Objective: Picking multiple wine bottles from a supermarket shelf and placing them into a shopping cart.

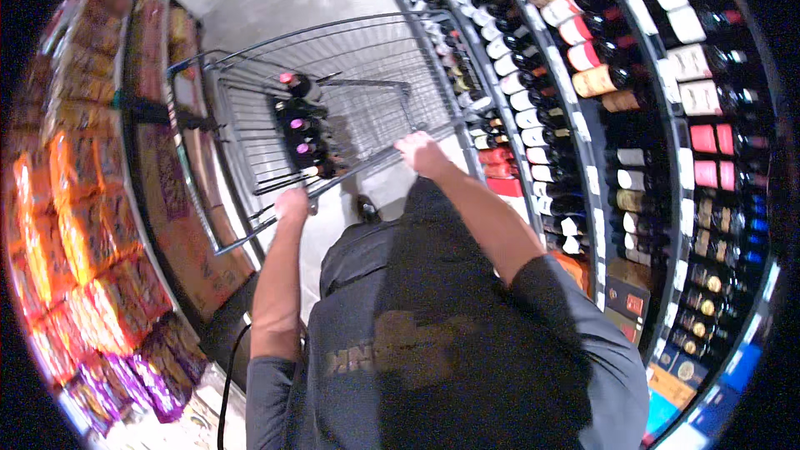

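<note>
Left of a wire shopping cart (367, 108), bright orange packets (75, 200) are stacked. At the cart's near side, the left hand (292, 203) curls around its handle (358, 163) — toward the left end. Just beyond that hand, inside the cart, dark bottles (302, 127) with reddish and purple tops sit close together. The right hand (421, 154) grips the handle farther right. Right of the cart — long shelves (637, 12) of wine bottles (602, 81).

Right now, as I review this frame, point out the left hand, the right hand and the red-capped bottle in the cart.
Left hand (292, 202): head view, back of the hand.
Right hand (422, 155): head view, back of the hand.
Red-capped bottle (302, 86): head view, dark body near the cap.
</note>
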